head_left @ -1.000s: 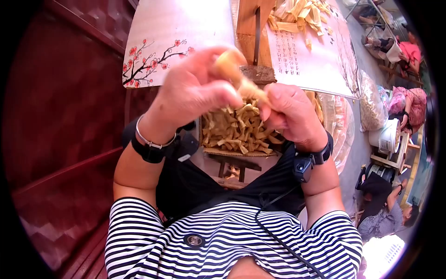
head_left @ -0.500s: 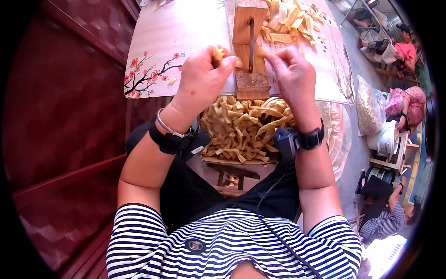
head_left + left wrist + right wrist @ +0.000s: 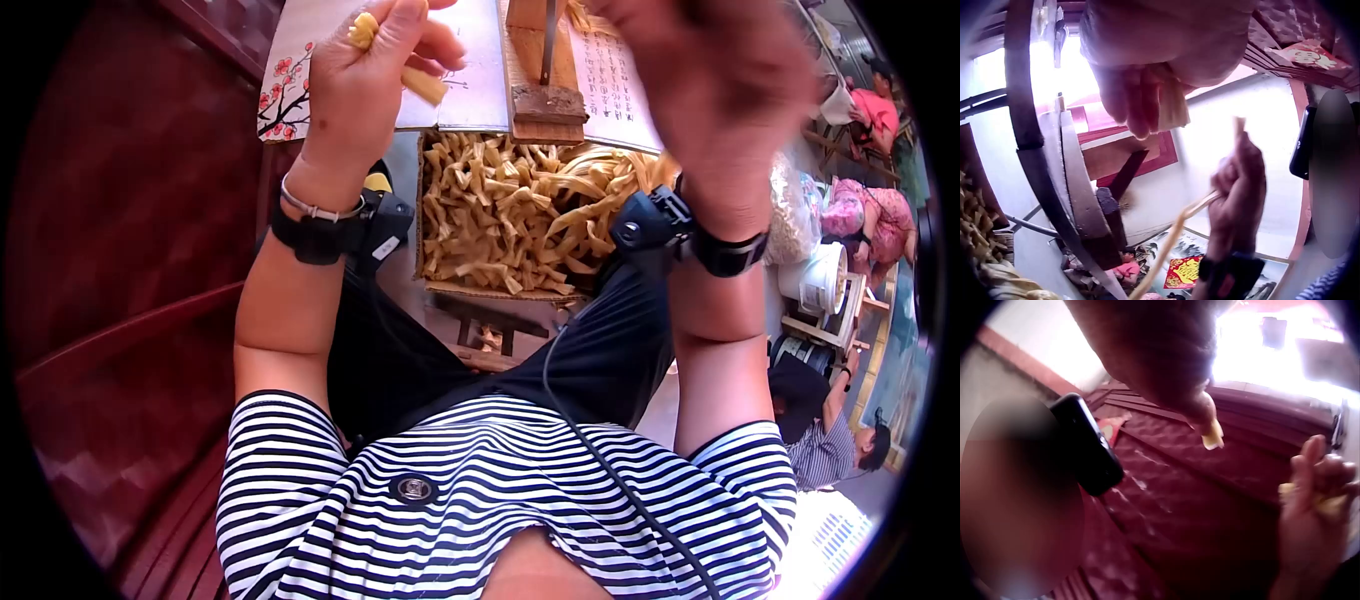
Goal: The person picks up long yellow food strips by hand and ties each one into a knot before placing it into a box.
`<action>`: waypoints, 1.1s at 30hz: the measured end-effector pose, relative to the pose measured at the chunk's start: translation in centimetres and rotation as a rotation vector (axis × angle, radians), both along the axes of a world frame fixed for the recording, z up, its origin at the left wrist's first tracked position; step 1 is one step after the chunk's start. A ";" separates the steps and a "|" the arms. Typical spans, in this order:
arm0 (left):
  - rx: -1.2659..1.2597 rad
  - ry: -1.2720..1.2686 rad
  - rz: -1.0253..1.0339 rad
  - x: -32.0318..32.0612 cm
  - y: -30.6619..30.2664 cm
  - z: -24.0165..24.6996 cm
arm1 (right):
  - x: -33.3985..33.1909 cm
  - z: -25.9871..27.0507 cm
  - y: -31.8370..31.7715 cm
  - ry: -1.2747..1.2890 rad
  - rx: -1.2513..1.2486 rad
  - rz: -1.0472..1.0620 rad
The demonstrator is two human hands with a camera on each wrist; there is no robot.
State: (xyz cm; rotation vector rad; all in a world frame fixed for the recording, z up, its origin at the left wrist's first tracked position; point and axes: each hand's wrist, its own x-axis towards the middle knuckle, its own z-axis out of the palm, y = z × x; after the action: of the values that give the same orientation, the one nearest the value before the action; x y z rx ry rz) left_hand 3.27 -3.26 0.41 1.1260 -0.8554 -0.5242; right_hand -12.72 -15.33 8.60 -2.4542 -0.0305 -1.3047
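My left hand [image 3: 365, 95], raised over the left part of the table, grips a short, bunched pale-yellow strip [image 3: 425, 85]; its ends stick out on both sides of the fingers. My right hand [image 3: 730, 100], blurred, is high on the right, well apart from the left. In the left wrist view it pinches a long, thin yellow strip [image 3: 1175, 234] that hangs down from the fist. A yellow tip [image 3: 1212, 436] juts past its fingertips in the right wrist view. Between the hands stands a wooden block with an upright metal blade [image 3: 548, 45].
A cardboard box [image 3: 500, 292] full of short yellow pieces stands below the table edge, between the knees. The printed tabletop [image 3: 610, 85] bears more strips at the back. A dark red panelled wall [image 3: 130, 250] rises at left. Other people sit at far right near a white bucket [image 3: 815, 280].
Both hands were together working a yellow piece, then parted at either side of the blade. The left has moved up and left with its piece; the right has moved up and right.
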 end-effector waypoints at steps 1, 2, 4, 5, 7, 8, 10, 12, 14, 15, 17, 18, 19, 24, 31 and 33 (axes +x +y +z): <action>-0.004 0.027 -0.072 -0.2 0.2 0.6 | -0.2 -0.6 0.7 0.081 0.008 0.017; -0.003 0.057 -0.142 -0.8 0.7 1.3 | -0.3 -1.1 1.4 0.162 0.016 0.031; 0.095 0.008 -0.384 -1.2 1.5 1.1 | -1.0 -4.8 1.3 0.234 0.097 0.020; 0.182 -0.039 -0.408 -2.1 1.6 1.0 | -1.4 -5.8 1.8 0.255 0.130 -0.001; 0.267 0.216 -0.475 -3.5 1.6 -0.1 | -1.8 -6.0 2.9 0.334 0.278 0.070; 0.216 0.176 -0.333 -4.5 0.6 -1.6 | -1.8 -5.9 3.0 0.322 0.272 0.163; 0.305 0.044 -0.479 -4.9 0.5 -1.4 | -2.1 -5.1 1.9 0.282 0.220 0.248; 0.535 -0.076 -0.736 -4.6 1.0 1.4 | -2.6 -5.4 1.3 0.145 0.325 0.275; 0.432 -0.093 -1.044 -4.3 1.5 1.9 | -3.2 -5.7 0.4 0.085 0.448 0.258; 0.322 -0.138 -1.138 -4.3 1.6 1.9 | -3.4 -5.4 0.0 0.083 0.430 0.242; -0.005 -0.022 -0.936 -5.0 0.9 2.0 | -3.8 -5.3 0.7 0.283 0.642 0.004; -0.064 -0.300 -0.678 -4.7 0.4 2.1 | -3.8 -6.1 0.9 0.288 0.795 0.081; -0.056 -0.667 -0.442 -4.5 0.1 2.5 | -3.5 -6.4 1.1 0.295 0.948 0.159; -0.240 -1.113 -0.127 -4.7 -0.3 1.4 | -4.2 -7.2 1.4 0.687 1.784 0.577; -0.153 -0.893 0.122 -4.4 -0.3 0.8 | -3.7 -5.6 3.0 0.177 1.345 0.074; 0.006 -0.788 -0.023 -4.8 0.1 1.6 | -4.0 -5.8 2.8 0.252 1.169 0.085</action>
State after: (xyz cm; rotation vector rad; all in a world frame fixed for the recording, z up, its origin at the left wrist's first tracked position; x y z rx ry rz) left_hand -1.56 -3.20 1.97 1.3449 -1.5423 -0.0787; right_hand -16.75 -12.52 2.80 -1.5299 0.5271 -0.6303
